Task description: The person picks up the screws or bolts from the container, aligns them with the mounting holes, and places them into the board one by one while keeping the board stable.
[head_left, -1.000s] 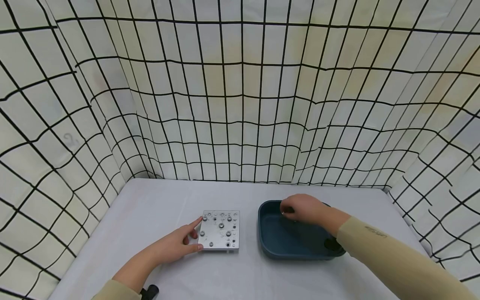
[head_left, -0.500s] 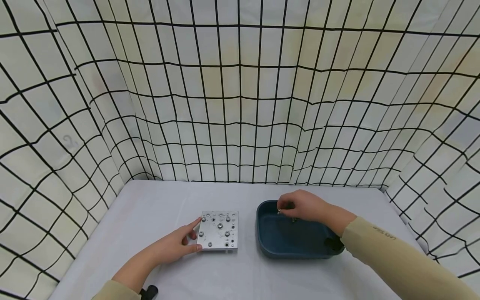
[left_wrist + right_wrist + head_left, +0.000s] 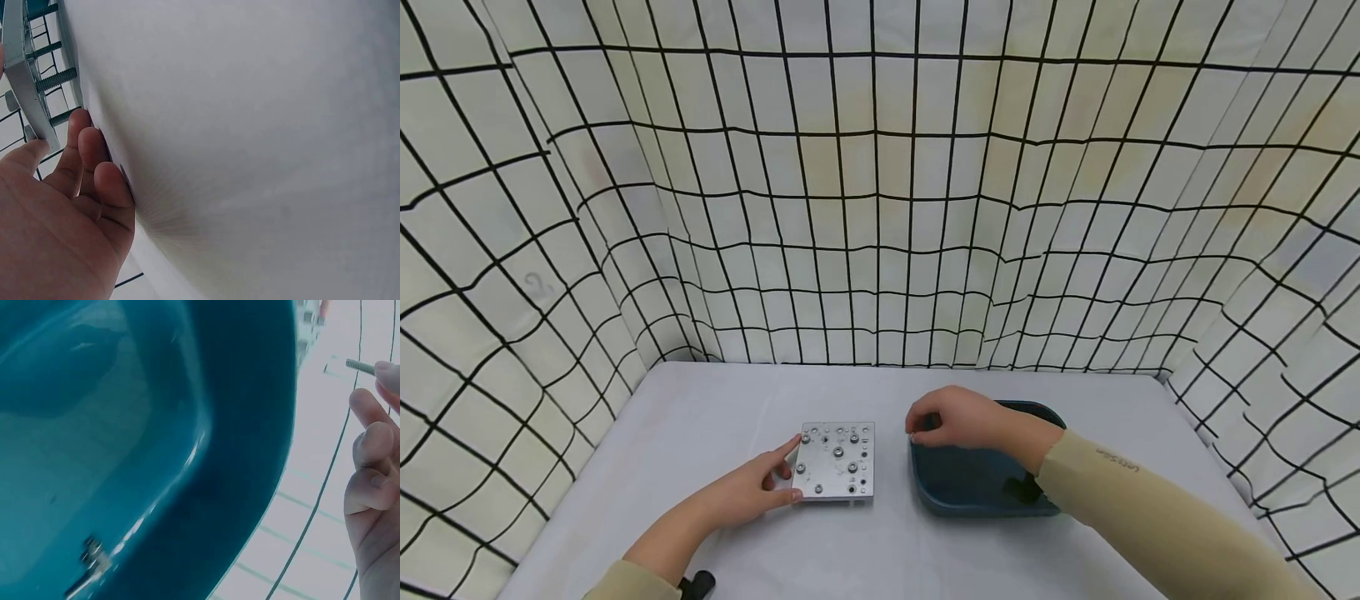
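Observation:
A square silver metal plate point(image 3: 842, 479) with several socket-head screws in its holes sits on the white-covered table. My left hand point(image 3: 741, 496) holds it by its left side, index finger at the far corner and thumb at the near one. Threaded shanks point(image 3: 57, 80) stick out under the plate in the left wrist view; the other fingers curl beside them. My right hand point(image 3: 958, 417) is over the left rim of a teal plastic bin point(image 3: 985, 506). Between its thumb and index finger it pinches a small screw point(image 3: 360, 367), whose threaded end shows while its head is hidden.
Small metal hardware point(image 3: 92, 559) lies on the bin floor, and a dark patch point(image 3: 1022, 490) shows at the bin's right end. White walls with a black grid point(image 3: 880, 250) enclose the table. A black cylindrical piece point(image 3: 700, 583) is by my left sleeve.
My right hand has come up out of the bin and moved left to its rim, carrying the screw. My left hand and the plate have stayed in place.

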`<state>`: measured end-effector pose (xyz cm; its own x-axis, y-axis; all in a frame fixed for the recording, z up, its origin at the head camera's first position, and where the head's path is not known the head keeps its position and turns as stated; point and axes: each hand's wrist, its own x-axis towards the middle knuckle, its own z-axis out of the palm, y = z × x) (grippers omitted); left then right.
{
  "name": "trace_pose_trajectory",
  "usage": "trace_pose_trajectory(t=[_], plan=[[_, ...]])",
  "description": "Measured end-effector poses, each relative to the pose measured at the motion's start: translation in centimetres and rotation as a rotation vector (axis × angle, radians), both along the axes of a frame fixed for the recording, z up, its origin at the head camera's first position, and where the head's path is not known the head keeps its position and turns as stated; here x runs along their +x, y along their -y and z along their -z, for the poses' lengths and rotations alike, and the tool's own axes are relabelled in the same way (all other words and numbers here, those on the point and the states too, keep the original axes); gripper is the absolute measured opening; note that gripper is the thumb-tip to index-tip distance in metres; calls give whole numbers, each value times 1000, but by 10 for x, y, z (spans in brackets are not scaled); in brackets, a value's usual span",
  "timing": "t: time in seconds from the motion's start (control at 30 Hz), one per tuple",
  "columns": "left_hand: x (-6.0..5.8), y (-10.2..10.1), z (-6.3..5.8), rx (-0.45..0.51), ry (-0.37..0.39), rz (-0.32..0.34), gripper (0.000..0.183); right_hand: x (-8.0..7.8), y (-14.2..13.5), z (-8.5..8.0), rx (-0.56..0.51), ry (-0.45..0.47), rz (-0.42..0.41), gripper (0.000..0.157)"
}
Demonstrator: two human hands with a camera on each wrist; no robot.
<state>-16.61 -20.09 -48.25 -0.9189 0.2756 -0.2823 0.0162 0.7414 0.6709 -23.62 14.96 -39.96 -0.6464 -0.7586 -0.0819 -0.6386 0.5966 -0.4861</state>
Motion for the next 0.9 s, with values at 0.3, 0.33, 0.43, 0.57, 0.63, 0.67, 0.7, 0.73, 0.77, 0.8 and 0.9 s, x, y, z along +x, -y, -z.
trace_pose_trajectory(t=[0.3, 0.33, 0.43, 0.57, 0.63, 0.67, 0.7, 0.73, 0.77, 0.8, 0.9], plan=[[1, 2, 1, 6, 5, 8, 92, 14, 52, 1, 41, 20, -91, 10], [0, 3, 2, 4, 4, 10, 92, 14, 56, 2, 47, 12, -103, 10], [0, 3, 4, 1, -3, 16, 92, 16, 67, 6, 57, -10, -133, 10], [-1, 4, 4, -1, -8, 18, 91, 17, 78, 10, 76, -5, -155, 8], [0, 4, 3, 1, -7, 18, 91, 17, 82, 13, 92, -1, -162, 6], [0, 3, 2, 2, -6, 18, 91, 17, 84, 14, 103, -1, -164, 6], [0, 3, 1, 4, -6, 19, 91, 17, 86, 15, 115, -2, -169, 6], [0, 3, 0, 7, -5, 19, 91, 17, 87, 16, 126, -1, -172, 6], [0, 3, -1, 8, -3, 19, 92, 16, 89, 17, 137, -4, -175, 5], [0, 3, -1, 10, -2, 19, 92, 16, 90, 18, 148, -3, -176, 5], [0, 3, -1, 13, -3, 20, 92, 16, 94, 21, 177, 0, -181, 5]])
